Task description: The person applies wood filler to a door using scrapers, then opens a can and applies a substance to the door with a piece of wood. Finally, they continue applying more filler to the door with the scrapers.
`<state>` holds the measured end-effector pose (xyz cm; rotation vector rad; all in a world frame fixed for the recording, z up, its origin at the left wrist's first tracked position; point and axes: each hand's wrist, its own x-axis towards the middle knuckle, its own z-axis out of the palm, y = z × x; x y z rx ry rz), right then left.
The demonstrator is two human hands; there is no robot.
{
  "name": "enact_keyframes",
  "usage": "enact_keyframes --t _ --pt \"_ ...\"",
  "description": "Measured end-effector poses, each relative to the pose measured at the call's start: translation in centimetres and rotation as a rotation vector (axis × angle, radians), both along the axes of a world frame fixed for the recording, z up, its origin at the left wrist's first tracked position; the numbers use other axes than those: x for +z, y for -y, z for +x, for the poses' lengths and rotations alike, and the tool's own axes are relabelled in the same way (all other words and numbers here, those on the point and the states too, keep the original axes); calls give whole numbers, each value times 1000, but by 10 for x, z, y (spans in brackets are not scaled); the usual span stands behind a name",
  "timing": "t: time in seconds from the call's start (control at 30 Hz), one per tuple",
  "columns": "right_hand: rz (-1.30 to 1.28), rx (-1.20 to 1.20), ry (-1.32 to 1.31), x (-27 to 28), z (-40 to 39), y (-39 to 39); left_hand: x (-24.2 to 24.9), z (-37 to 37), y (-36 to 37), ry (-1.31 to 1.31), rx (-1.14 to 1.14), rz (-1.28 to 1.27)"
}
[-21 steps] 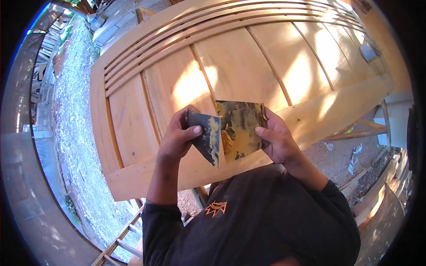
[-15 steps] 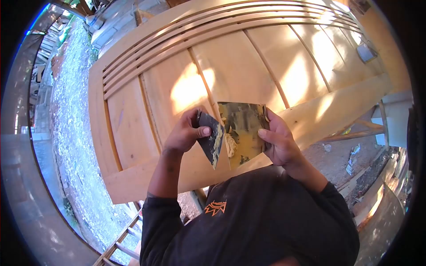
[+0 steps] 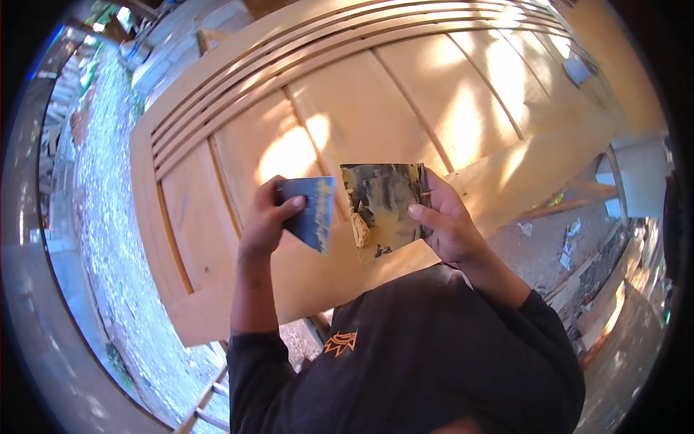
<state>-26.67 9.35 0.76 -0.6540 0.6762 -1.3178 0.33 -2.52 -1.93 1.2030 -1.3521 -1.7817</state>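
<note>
My left hand (image 3: 266,220) is closed on a thin dark scraper blade (image 3: 309,211), whose right edge is smeared with yellowish putty. A squarish dark plate (image 3: 387,199), coated with the same putty, is gripped at its right edge by my right hand (image 3: 447,220), thumb on top. A thick lump of putty (image 3: 360,230) sits near the plate's lower left edge. The blade and the plate are apart, with a narrow gap between them. Both are held above a large wooden panel door (image 3: 347,108).
A round container (image 3: 578,70) rests on the door's far right part. Past the left side runs a bright gravel strip (image 3: 108,217). A ladder-like frame (image 3: 210,394) is at the lower left. Wood pieces (image 3: 607,318) and debris lie at the lower right.
My left hand has moved left and turned the blade flatter, away from the plate. The plate has shifted slightly left. The whole view has also shifted a little.
</note>
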Motion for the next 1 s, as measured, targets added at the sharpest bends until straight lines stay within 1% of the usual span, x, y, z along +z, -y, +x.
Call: enact_keyframes --t 0.03,0.07,0.1,0.13,0.17,0.2,0.27,0.37,0.47,0.57,0.67,0.7,0.77,0.87,0.93,0.97,1.0 --pt "-14 -33 -29 -2 -6 -2 0 2 0 -10 77 -23" --pt "-19 -68 -58 -5 -12 -7 6 5 -3 -116 123 23" --pt "-38 -97 -84 -8 -20 -12 7 10 -2 -199 95 18" --pt "-60 -128 -114 -10 -29 -17 10 13 -5 -166 156 -15" --pt "-77 -162 -149 -11 -40 -24 10 20 -5 -177 139 -17" --pt "-98 -218 -208 -10 -52 -33 3 29 -4 -154 177 -9" --pt "-115 -330 -341 -5 -75 -59 -12 47 -3 -192 226 24" --pt "-184 -575 -807 28 -115 -120 -30 69 -3 -159 177 45" --pt "-123 -876 -1422 39 -148 -178 -33 82 0 -30 162 33" --pt "83 -883 -1716 56 -170 -213 -34 80 14 -44 118 70" --pt "190 -880 -1759 54 -175 -229 -33 67 17 -80 92 80" --pt "200 -908 -1757 50 -177 -230 -30 61 18 -85 97 71" --pt "210 -964 -1753 40 -183 -230 -27 46 16 -140 37 94" --pt "138 -1152 -1213 2 -197 -230 -23 29 6 -252 11 123" --pt "135 -1118 -667 -13 -196 -223 -22 22 -4 -334 29 141" --pt "136 -1073 -395 -19 -195 -217 -32 24 -4 -415 -53 159" --pt "152 -1057 -310 -19 -190 -207 -30 13 -16 -435 -75 198"
